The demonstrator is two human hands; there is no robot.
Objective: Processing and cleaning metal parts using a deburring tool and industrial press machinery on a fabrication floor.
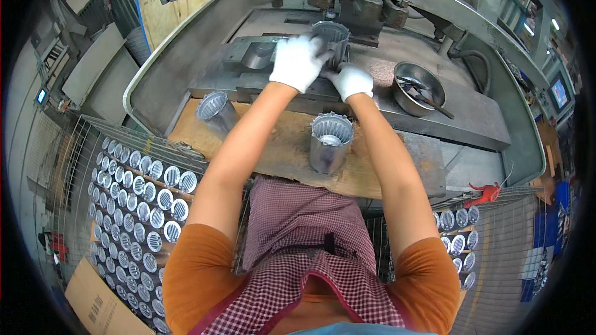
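Observation:
Both my hands wear white gloves with dark fingertips and meet at a grey finned metal cylinder (335,36) on the machine bed. My left hand (299,61) grips its left side, the fingertips somewhat blurred. Lower down, my right hand (352,80) closes its fingers at the cylinder's base, partly hidden. A second finned cylinder (330,144) stands between my forearms on a worn wooden board (273,146). Left of my left forearm, a third cylinder (216,110) stands slightly tilted in view on the same board. A metal block with a rounded hollow (257,56) lies left of my left hand.
A steel bowl (419,89) holding tools sits right of my right hand. Machine heads (366,7) and a crossbeam (428,3) hang beyond the hands. Many cylinders (143,211) fill a wire cage at lower left, with others at lower right. A red-handled tool (484,194) lies at the right edge.

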